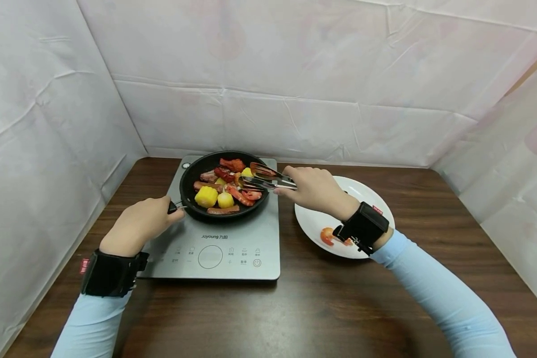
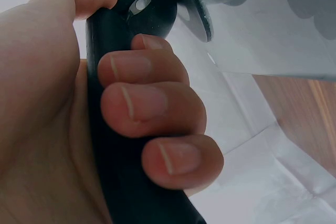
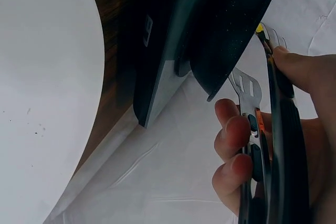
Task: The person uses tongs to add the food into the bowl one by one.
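A black frying pan (image 1: 187, 199) holds corn pieces (image 1: 206, 197), shrimp (image 1: 238, 194), sausage (image 1: 223, 211) and reddish-brown meat (image 1: 232, 164). My left hand (image 1: 140, 222) grips the black pan handle (image 2: 107, 129), its fingers wrapped round it in the left wrist view. From the right side, my right hand (image 1: 315, 190) holds metal tongs (image 1: 273, 185), thumb on one arm and fingers curled round the other. The slotted tong heads are apart over the right part of the pan, close above the food. In the right wrist view the tongs (image 3: 286, 145) overlap the pan's outer wall (image 3: 226, 40) only partly.
The pan stands on a silver induction cooktop (image 1: 250, 238) with touch controls along its front. A white plate (image 1: 304, 223) with shrimp (image 1: 327, 236) lies to the right, partly hidden under my right forearm. White sheeting (image 1: 268, 119) bounds the brown wooden table (image 1: 197, 318).
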`<action>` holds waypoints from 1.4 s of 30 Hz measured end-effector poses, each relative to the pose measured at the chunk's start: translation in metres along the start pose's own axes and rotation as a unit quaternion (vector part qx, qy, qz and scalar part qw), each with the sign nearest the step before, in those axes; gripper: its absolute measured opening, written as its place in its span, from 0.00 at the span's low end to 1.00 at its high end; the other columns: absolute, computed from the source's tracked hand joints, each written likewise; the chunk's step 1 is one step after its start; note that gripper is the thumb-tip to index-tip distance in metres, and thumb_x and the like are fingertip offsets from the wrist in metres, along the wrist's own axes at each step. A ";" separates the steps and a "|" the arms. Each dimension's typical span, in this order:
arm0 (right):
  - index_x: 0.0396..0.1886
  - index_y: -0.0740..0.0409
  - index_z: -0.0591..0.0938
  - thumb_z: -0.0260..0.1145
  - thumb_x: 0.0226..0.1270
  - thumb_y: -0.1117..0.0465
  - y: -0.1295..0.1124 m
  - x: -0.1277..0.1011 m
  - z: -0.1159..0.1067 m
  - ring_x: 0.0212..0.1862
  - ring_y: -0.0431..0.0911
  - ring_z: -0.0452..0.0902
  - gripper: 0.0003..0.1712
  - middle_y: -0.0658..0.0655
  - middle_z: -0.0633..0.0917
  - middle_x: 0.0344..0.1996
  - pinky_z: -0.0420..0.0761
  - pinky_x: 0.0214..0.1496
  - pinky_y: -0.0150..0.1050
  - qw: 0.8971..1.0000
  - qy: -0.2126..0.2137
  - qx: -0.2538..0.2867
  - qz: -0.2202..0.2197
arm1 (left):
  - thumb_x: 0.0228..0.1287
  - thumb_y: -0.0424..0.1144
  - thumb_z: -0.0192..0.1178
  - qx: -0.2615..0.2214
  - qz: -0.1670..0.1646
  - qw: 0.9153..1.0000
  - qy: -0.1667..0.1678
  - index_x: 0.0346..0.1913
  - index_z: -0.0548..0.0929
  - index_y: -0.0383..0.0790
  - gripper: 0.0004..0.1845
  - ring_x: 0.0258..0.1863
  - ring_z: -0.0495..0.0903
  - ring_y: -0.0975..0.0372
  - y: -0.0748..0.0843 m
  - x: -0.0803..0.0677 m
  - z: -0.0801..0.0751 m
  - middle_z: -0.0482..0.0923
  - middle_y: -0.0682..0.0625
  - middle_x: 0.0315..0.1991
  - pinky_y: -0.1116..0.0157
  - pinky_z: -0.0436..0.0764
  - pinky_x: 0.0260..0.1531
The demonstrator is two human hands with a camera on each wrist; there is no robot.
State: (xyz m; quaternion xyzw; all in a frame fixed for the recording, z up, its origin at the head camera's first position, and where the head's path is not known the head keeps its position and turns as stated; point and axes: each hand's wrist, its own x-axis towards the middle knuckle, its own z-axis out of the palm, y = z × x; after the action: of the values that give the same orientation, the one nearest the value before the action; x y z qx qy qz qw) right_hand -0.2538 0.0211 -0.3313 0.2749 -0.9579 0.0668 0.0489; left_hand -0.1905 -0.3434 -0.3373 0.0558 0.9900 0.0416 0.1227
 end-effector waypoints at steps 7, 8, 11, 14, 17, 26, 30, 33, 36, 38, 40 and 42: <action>0.61 0.55 0.79 0.59 0.72 0.33 0.001 0.000 0.000 0.41 0.51 0.86 0.34 0.56 0.89 0.48 0.82 0.36 0.48 1.000 -0.013 0.009 0.006 | 0.75 0.56 0.50 -0.002 0.000 1.000 -0.002 0.60 0.74 0.19 0.36 0.33 0.81 0.51 0.000 0.000 0.000 0.83 0.30 0.46 0.49 0.82 0.35; 0.62 0.55 0.78 0.59 0.72 0.33 0.000 0.000 0.000 0.42 0.51 0.86 0.35 0.56 0.89 0.50 0.82 0.37 0.49 1.000 -0.015 0.011 0.006 | 0.75 0.56 0.50 -0.003 0.000 1.000 -0.002 0.60 0.74 0.19 0.36 0.33 0.81 0.51 0.000 0.000 0.000 0.83 0.30 0.45 0.49 0.82 0.34; 0.64 0.55 0.77 0.59 0.71 0.32 0.000 -0.001 -0.001 0.44 0.52 0.86 0.36 0.56 0.88 0.52 0.83 0.39 0.50 1.000 -0.021 0.013 0.009 | 0.74 0.55 0.50 -0.003 0.002 1.000 0.001 0.59 0.75 0.19 0.35 0.33 0.81 0.51 0.001 -0.001 -0.001 0.83 0.30 0.45 0.49 0.82 0.34; 0.65 0.55 0.76 0.59 0.71 0.32 0.001 -0.001 -0.001 0.46 0.52 0.86 0.38 0.56 0.88 0.52 0.83 0.40 0.50 0.999 -0.030 0.014 0.012 | 0.74 0.55 0.50 -0.003 0.004 1.000 0.003 0.58 0.75 0.20 0.35 0.32 0.80 0.52 0.001 -0.001 -0.001 0.83 0.32 0.42 0.50 0.81 0.33; 0.66 0.54 0.76 0.59 0.71 0.31 0.002 -0.001 0.000 0.46 0.52 0.86 0.38 0.56 0.88 0.52 0.83 0.39 0.49 0.999 -0.036 0.015 0.016 | 0.74 0.55 0.50 -0.002 0.003 1.000 0.002 0.59 0.75 0.19 0.35 0.32 0.80 0.52 0.001 0.000 -0.001 0.83 0.32 0.43 0.50 0.81 0.33; 0.66 0.52 0.76 0.60 0.69 0.31 0.004 -0.006 0.000 0.44 0.49 0.85 0.37 0.53 0.88 0.49 0.81 0.38 0.47 0.998 -0.037 0.036 0.026 | 0.74 0.56 0.50 -0.005 -0.006 1.000 -0.008 0.62 0.72 0.19 0.38 0.36 0.82 0.49 0.001 0.000 -0.002 0.81 0.27 0.50 0.47 0.82 0.37; 0.66 0.52 0.77 0.60 0.70 0.32 0.005 -0.008 -0.001 0.43 0.48 0.84 0.37 0.52 0.88 0.49 0.80 0.39 0.46 0.998 -0.039 0.048 0.032 | 0.75 0.56 0.50 -0.005 -0.005 1.000 -0.009 0.62 0.72 0.19 0.37 0.36 0.82 0.49 0.001 0.000 -0.002 0.82 0.27 0.49 0.47 0.82 0.37; 0.65 0.51 0.77 0.60 0.70 0.32 0.006 -0.012 -0.001 0.41 0.46 0.83 0.36 0.50 0.87 0.47 0.79 0.38 0.44 0.997 -0.041 0.050 0.032 | 0.75 0.56 0.50 -0.004 -0.003 1.000 -0.010 0.62 0.72 0.19 0.37 0.36 0.82 0.49 0.002 -0.001 -0.001 0.82 0.27 0.50 0.47 0.82 0.37; 0.63 0.50 0.78 0.60 0.70 0.32 0.010 -0.018 -0.001 0.39 0.44 0.82 0.34 0.48 0.87 0.45 0.79 0.37 0.42 0.998 -0.037 0.050 0.028 | 0.75 0.55 0.50 -0.004 0.002 1.000 -0.005 0.60 0.74 0.19 0.36 0.33 0.81 0.51 0.001 -0.001 0.001 0.83 0.31 0.43 0.49 0.82 0.35; 0.61 0.49 0.79 0.61 0.70 0.32 0.012 -0.023 -0.002 0.38 0.42 0.82 0.33 0.48 0.87 0.44 0.78 0.36 0.41 0.998 -0.029 0.049 0.024 | 0.74 0.55 0.50 -0.004 0.002 1.000 -0.003 0.59 0.74 0.19 0.36 0.32 0.80 0.52 0.002 -0.001 0.000 0.83 0.32 0.42 0.49 0.82 0.34; 0.61 0.49 0.79 0.61 0.69 0.32 0.015 -0.029 -0.004 0.36 0.41 0.82 0.33 0.48 0.87 0.43 0.78 0.35 0.40 0.998 -0.022 0.046 0.024 | 0.74 0.55 0.51 0.000 0.004 1.000 0.000 0.59 0.74 0.18 0.36 0.32 0.80 0.52 0.001 -0.001 0.000 0.83 0.33 0.41 0.49 0.82 0.35; 0.60 0.48 0.79 0.62 0.69 0.31 0.019 -0.035 -0.004 0.36 0.40 0.82 0.33 0.47 0.88 0.42 0.79 0.36 0.41 0.999 -0.018 0.041 0.028 | 0.74 0.55 0.50 -0.002 0.001 1.000 -0.004 0.60 0.74 0.18 0.36 0.33 0.81 0.52 0.001 0.000 0.000 0.83 0.30 0.44 0.49 0.82 0.35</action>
State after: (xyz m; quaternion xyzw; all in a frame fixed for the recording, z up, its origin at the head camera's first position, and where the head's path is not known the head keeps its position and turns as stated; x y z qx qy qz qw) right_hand -0.2339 0.0556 -0.3336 0.2513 -0.9623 0.1026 0.0183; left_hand -0.1901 -0.3427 -0.3372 0.0572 0.9893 0.0431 0.1270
